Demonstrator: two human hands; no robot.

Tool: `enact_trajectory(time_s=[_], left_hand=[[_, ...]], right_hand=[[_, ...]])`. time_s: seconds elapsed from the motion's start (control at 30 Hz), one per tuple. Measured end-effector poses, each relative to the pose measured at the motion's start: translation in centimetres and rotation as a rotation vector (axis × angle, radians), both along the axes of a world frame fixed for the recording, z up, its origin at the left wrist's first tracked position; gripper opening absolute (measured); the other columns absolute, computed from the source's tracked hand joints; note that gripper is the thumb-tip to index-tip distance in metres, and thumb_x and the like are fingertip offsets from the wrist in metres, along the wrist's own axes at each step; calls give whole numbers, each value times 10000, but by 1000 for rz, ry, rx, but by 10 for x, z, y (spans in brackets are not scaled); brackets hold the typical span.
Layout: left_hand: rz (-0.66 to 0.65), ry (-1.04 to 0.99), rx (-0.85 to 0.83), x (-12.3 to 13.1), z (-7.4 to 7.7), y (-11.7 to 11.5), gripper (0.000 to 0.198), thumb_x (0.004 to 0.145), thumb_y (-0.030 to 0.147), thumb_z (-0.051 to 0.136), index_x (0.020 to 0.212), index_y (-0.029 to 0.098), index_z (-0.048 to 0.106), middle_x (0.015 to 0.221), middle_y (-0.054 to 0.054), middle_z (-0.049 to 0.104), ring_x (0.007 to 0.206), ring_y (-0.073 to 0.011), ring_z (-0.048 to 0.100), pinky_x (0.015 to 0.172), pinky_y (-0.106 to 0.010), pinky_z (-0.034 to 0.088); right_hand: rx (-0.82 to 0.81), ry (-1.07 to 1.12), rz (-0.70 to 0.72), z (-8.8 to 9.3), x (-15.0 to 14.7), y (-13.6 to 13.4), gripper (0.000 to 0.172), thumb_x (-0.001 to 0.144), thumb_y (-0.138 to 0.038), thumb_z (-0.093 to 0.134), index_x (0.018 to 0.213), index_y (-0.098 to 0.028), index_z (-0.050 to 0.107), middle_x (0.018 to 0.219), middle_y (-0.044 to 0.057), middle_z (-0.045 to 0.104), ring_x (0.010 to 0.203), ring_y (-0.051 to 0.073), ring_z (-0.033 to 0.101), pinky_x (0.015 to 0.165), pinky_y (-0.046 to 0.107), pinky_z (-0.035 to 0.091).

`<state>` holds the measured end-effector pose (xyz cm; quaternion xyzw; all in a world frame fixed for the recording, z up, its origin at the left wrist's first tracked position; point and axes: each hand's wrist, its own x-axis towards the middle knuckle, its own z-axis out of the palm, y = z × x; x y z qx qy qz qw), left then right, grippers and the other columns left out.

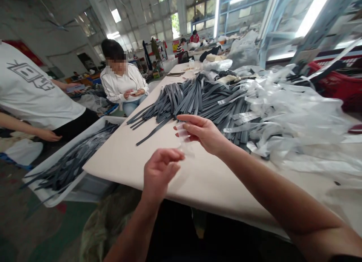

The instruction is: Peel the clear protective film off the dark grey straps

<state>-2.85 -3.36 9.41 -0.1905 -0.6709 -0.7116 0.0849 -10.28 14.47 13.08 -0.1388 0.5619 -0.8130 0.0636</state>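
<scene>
A small clear plastic sleeve (185, 140), see-through and blurred, hangs between my hands above the table's front part. My right hand (207, 135) grips its upper end, the index finger stretched out to the left and other fingertips showing behind the plastic. Lower and to the left, my left hand (160, 171) has its fingers curled, with the tips at the sleeve's lower edge. Just beyond my hands lies a big heap of dark grey flat straps (188, 97). One strap (152, 133) sticks out toward the front left.
Loose clear plastic bags (299, 118) pile up on the right of the pale table (121, 162). A white bin (82, 184) of grey straps stands at the table's left edge. Two people in white tops (124, 82) (36, 80) are beyond it. A red basket (333, 80) is far right.
</scene>
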Motion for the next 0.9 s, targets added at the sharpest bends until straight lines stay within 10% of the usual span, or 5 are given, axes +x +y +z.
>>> enact_trajectory(time_s=[0.13,0.37,0.63,0.9], left_hand=[[1,-244,-63,-39,-30,19,469,676,383,812,1067,159,682,1017,-91,724,873,-200,641,778,-309,502],[-114,-480,-13,-21,-57,26,360,797,395,702,1037,127,733,769,-57,736,626,-120,593,652,-259,462],[-156,-613,39,-12,-71,19,529,722,388,776,1157,113,652,707,-32,714,578,-114,611,616,-245,457],[-204,-658,-261,-16,-58,12,303,725,435,752,799,149,681,687,-50,719,679,-187,664,686,-290,488]], right_hand=[[15,-6,6,-5,-1,-6,268,850,-173,600,1105,-197,678,937,23,759,736,122,713,613,207,537],[51,-24,-94,-19,-21,-2,254,899,-110,535,1091,-202,674,957,14,760,721,92,715,578,161,501],[37,-73,-181,-30,-37,6,236,917,-88,539,1096,-173,666,934,18,761,684,75,704,577,161,500],[51,-17,-125,-32,-31,-1,236,938,-101,505,1084,-200,662,938,-5,759,683,65,693,560,134,487]])
